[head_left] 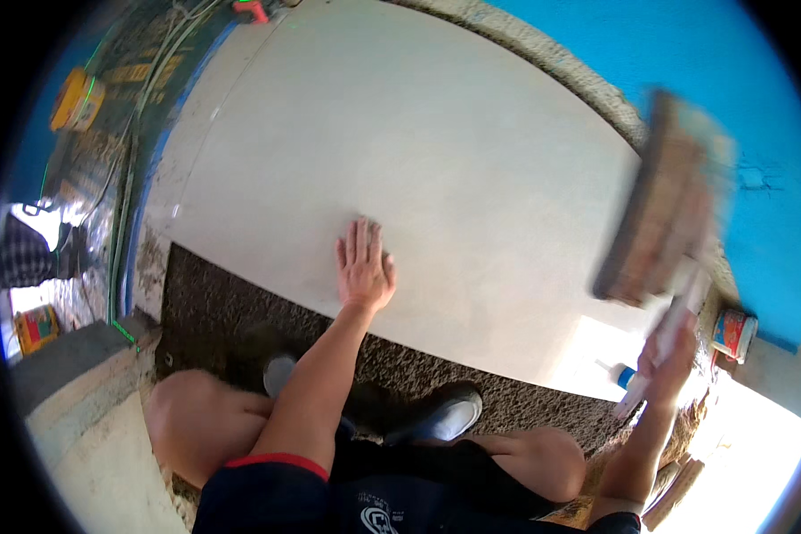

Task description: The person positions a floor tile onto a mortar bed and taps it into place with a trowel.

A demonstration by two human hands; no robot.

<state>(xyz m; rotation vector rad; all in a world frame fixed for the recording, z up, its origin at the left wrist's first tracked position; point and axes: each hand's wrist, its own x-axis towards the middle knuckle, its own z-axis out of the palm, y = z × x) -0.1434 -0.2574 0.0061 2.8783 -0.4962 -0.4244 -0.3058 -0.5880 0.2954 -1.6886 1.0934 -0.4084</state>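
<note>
My left hand (365, 271) lies flat on a large pale tile (472, 169), its fingers stretched out near the tile's close edge. In my right hand (672, 356) is the pale handle of a mallet (654, 214). The mallet's broad, brown, block-like head is raised over the right side of the tile and blurred by motion. A small blue-ended object (626, 377) shows beside my right hand, at the tile's near right corner. Dark, rough mortar (240, 307) borders the tile's near edge, around my shoes.
A bright blue wall (587, 44) rises at the far right, with a red and white can (734, 334) below it. At the left are a yellow bucket (78, 98), loose cables (142, 98) and another person's plaid clothing (25, 254). A concrete ledge (84, 356) stands at lower left.
</note>
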